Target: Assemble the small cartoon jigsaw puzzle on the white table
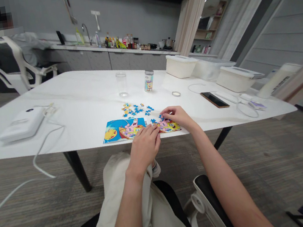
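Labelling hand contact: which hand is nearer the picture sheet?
Left. The left hand lies over the right edge of the picture sheet; the right hand is farther right, at the puzzle.

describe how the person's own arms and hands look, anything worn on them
The left hand and right hand are both gloveless, with no watch or bracelet visible. The left forearm and right forearm are bare, no sleeve in view. Any rings would be too small to make out.

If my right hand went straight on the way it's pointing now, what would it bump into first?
Your right hand would probably meet the loose blue puzzle pieces just left of its fingers, though depth is unclear.
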Tool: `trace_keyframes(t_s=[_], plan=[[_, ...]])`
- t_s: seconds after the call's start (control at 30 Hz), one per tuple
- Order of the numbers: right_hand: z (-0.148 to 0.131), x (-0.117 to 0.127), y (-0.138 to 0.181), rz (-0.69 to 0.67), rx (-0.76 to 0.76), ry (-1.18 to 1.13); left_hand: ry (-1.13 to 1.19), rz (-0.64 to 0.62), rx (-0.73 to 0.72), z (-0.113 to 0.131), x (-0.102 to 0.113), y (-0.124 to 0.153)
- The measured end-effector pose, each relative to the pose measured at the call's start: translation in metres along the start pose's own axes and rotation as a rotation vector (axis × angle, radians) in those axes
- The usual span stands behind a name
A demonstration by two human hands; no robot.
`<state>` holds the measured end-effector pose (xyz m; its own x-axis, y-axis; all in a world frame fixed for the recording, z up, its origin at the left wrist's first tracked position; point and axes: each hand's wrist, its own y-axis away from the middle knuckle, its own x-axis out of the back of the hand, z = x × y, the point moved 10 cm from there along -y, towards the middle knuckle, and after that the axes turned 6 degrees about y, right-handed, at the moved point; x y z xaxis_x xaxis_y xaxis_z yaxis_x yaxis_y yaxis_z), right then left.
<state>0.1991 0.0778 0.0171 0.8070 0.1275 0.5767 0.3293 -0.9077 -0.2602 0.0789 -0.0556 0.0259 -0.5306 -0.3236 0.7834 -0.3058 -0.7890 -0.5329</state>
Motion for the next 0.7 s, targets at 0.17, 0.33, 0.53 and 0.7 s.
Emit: trace_keyframes(t_s=[0.17, 0.33, 0.53, 0.7], plan=[[0.0000, 0.0002, -0.0005, -0.003, 0.010, 0.011, 0.007, -0.001, 0.005, -0.0001, -0.0007, 0.0002], [0.0010, -0.0008, -0.0009, -0.008, 0.010, 0.002, 0.012, 0.000, 0.001, 0.0003, -0.0004, 0.0002], [0.0006, -0.0005, 0.0006, -0.001, 0.003, -0.023, 0.012, -0.003, 0.007, 0.0000, 0.0000, 0.0000], [-0.0010, -0.0010, 0.0002, -0.001, 0.009, -0.025, 0.013, -0.011, 0.010, -0.0003, -0.0008, 0.0002]])
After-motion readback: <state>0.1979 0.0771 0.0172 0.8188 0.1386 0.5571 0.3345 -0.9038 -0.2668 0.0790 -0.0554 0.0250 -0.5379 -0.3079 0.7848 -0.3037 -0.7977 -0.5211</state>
